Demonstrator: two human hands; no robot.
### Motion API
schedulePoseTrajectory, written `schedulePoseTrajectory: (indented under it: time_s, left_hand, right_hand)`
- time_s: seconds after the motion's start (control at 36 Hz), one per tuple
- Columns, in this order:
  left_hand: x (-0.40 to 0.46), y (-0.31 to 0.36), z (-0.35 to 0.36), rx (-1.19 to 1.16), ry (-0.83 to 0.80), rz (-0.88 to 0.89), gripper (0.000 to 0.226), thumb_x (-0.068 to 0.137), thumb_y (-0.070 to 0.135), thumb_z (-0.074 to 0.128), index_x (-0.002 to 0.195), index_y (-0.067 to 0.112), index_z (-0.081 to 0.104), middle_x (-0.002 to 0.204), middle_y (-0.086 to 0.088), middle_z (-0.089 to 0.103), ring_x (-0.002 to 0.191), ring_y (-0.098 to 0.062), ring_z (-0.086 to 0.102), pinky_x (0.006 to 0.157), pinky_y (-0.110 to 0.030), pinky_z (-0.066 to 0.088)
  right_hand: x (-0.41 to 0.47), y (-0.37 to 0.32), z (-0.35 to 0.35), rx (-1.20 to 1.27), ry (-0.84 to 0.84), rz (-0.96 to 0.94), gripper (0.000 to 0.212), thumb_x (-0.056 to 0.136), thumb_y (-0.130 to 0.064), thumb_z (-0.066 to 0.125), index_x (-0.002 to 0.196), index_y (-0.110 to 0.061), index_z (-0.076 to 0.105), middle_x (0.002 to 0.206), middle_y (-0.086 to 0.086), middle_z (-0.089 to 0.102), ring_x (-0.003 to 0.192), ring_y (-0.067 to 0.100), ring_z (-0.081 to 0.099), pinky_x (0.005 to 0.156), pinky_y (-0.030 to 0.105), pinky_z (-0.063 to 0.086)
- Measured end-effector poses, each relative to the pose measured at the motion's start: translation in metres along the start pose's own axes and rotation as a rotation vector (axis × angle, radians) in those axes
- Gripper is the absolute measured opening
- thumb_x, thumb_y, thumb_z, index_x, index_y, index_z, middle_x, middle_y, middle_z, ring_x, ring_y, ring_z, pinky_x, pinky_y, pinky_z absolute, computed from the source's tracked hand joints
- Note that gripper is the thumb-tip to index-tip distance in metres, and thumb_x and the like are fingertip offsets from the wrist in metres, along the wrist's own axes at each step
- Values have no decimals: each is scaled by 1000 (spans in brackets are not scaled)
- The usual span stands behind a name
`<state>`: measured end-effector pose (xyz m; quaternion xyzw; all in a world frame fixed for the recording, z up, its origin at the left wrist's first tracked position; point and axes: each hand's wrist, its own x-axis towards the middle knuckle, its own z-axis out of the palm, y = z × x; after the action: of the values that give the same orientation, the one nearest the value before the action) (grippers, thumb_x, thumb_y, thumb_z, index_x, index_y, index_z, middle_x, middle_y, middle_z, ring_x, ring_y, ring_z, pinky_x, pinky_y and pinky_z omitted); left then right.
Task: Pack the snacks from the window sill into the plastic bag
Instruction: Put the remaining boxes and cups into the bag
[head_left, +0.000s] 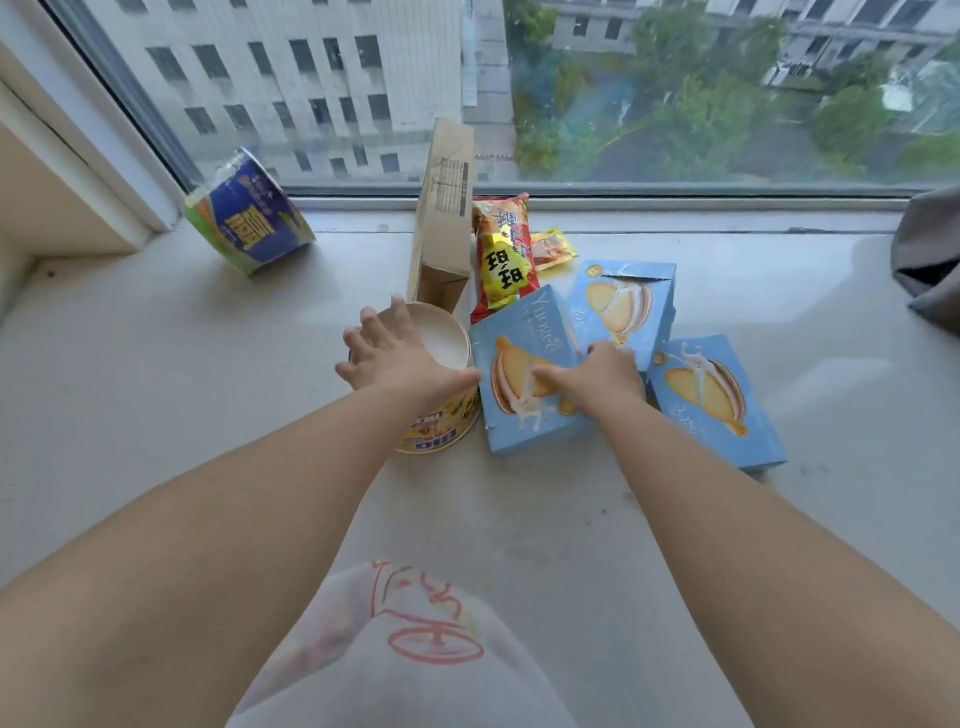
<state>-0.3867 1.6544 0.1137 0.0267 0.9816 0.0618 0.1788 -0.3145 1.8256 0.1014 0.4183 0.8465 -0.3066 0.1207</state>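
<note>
The left hand (400, 348) lay with spread fingers over the upturned yellow cup (441, 400), apparently to take it from above, while the right hand (597, 374) pressed on the nearest blue biscuit box (524, 410); whether its fingers curled round the box edge could not be told. The other snacks stood clustered on the window sill (208, 389), and the white plastic bag (405, 649) waited below, seemingly so each item could drop straight in.

Nearest blue biscuit box (524, 374) reads "Yungee"; red snack packet (503, 257) behind it bears "旺旺". Other print illegible.

Head camera looks steeply down, close over the window sill (208, 415).
</note>
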Motion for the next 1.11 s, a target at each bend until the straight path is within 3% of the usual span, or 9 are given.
schedulePoseTrajectory:
  time_s: [0.08,0.14,0.31,0.39,0.53,0.67,0.81,1.0,1.11]
  left_hand:
    - [3,-1,3,17,16,-1,126,61,79,60,150,23,-9,154,-11,1,139,-37,10,106,-50,26]
    - [4,0,3,20,-1,-4,126,61,79,60,149,23,-11,154,-11,0,140,-37,9,107,-51,25]
    - [6,1,2,31,-28,-13,126,62,79,59,148,24,-15,154,-10,-3,140,-38,7,107,-51,24]
    - [6,2,-1,44,-56,-10,126,63,79,57,148,24,-18,155,-11,-7,141,-38,4,109,-52,22]
    - [6,2,-2,55,-101,-18,127,65,79,58,147,24,-23,155,-10,-12,141,-38,1,109,-51,20]
    - [7,3,-2,67,-103,-24,126,65,78,56,146,24,-24,154,-11,-11,140,-37,3,108,-49,21]
    - [7,4,-2,64,-100,-22,125,66,77,57,146,24,-23,153,-10,-10,139,-37,5,106,-48,23]
    - [5,2,-2,43,-96,-18,125,65,75,59,147,25,-21,152,-9,-7,137,-35,7,101,-48,27]
    - [-4,-2,-3,29,-81,-13,126,61,73,64,148,27,-14,150,-9,2,135,-34,13,99,-48,33]
  right_hand:
    - [6,-3,1,12,-56,-8,59,77,-59,64,106,-7,58,99,8,65,99,27,60,71,29,42]
    - [9,-1,-2,83,-17,3,54,78,-58,62,99,-8,59,95,7,64,91,25,59,69,30,42]
    - [19,14,-18,242,248,62,65,81,-60,56,123,-11,57,128,9,50,122,29,45,96,37,38]
    - [28,20,-28,362,304,99,63,80,-60,58,119,-10,57,133,7,42,127,27,36,105,40,34]
    - [48,22,-34,536,267,155,53,82,-58,58,104,-10,54,138,5,37,128,24,35,101,32,31]
    - [58,18,-30,509,191,218,74,85,-60,51,135,-6,44,139,12,32,124,29,41,100,36,35]
    - [56,15,-22,526,158,164,67,79,-57,62,128,-13,50,135,11,32,120,30,46,101,38,40]
    - [33,15,-11,630,78,119,53,76,-43,70,117,-15,49,132,10,42,96,23,47,85,31,42]
    - [8,26,-4,671,16,112,48,74,-44,71,106,-20,44,127,11,48,99,25,53,82,34,43]
